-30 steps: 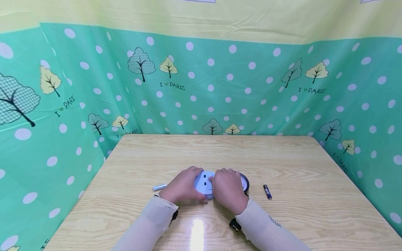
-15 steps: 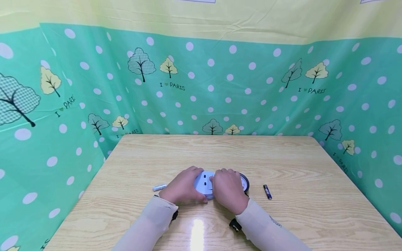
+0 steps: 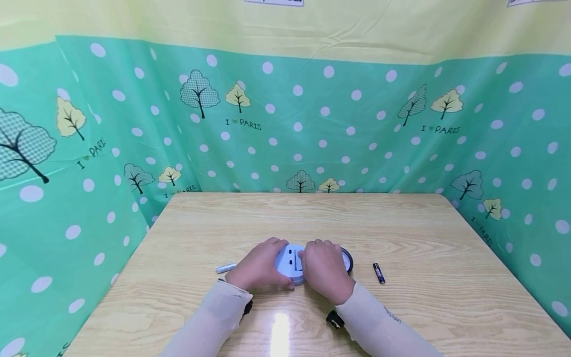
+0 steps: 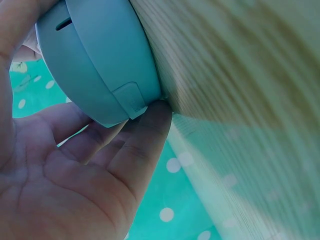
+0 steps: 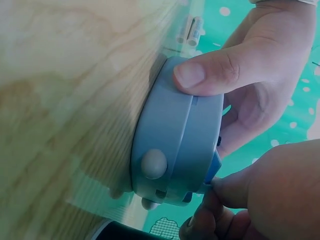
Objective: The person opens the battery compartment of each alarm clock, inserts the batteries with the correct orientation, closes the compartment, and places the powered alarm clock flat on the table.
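A round light-blue alarm clock (image 3: 285, 265) lies back side up on the table, with two small black knobs on its back. My left hand (image 3: 260, 267) grips its left side, thumb on the near edge and fingers around the far edge. In the left wrist view those fingertips reach down to the tabletop. My right hand (image 3: 325, 270) pinches the edge of the clock's battery cover (image 5: 214, 169) between thumb and index finger. That cover stands tilted up from the back. A white ball-shaped foot (image 5: 154, 163) juts from the clock's side.
A pale battery (image 3: 226, 267) lies left of my left hand. To the right sits a dark blue battery (image 3: 379, 273). Partly behind my right hand is a round black-rimmed thing (image 3: 349, 260) with a whitish face. Polka-dot cloth (image 3: 299, 124) hangs around the wooden table (image 3: 312, 213).
The battery cover, flat against the clock's back earlier, is now lifted at an angle by my right hand. Both hands stay in the same place, and the head view has shifted slightly.
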Demonstrator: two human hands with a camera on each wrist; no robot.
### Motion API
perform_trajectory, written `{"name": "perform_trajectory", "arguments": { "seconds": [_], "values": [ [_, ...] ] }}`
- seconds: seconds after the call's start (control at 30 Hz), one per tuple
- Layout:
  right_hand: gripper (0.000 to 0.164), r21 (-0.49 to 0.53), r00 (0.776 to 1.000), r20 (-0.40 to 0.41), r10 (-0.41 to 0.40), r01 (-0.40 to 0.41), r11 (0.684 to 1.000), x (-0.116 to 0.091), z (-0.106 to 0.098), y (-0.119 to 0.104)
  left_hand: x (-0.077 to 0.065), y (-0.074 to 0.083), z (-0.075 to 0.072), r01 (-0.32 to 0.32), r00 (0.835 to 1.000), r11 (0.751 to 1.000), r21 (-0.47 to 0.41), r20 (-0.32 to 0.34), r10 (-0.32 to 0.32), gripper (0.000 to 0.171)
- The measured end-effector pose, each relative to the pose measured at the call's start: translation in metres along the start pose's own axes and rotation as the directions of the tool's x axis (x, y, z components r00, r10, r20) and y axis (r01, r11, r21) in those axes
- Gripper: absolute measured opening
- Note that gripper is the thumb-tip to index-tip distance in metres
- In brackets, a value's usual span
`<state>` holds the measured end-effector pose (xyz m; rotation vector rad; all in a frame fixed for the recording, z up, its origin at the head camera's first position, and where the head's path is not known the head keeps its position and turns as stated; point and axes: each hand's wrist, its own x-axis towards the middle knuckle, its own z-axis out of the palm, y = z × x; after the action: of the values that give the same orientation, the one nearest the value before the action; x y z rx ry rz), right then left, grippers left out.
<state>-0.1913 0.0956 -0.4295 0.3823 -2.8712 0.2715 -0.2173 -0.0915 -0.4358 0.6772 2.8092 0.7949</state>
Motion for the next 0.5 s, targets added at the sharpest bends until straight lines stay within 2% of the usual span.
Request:
{"name": "perform_trajectory", "arguments": {
  "seconds": [0.3, 0.5],
  "values": [
    [0.035, 0.012, 1.000, 0.024, -0.020, 0.020, 1.000, 0.0018, -0.0019, 0.0005, 0.0004, -0.0018, 0.0009, -0.016, 1.000, 1.000, 0.013, -0.002, 0.016, 0.105],
    [0.025, 0.114, 1.000, 0.007, -0.015, 0.014, 0.993, 0.0029, -0.0082, 0.0029, 0.0001, -0.0010, -0.0003, -0.009, 1.000, 1.000, 0.002, 0.003, 0.009, 0.107]
  ]
}}
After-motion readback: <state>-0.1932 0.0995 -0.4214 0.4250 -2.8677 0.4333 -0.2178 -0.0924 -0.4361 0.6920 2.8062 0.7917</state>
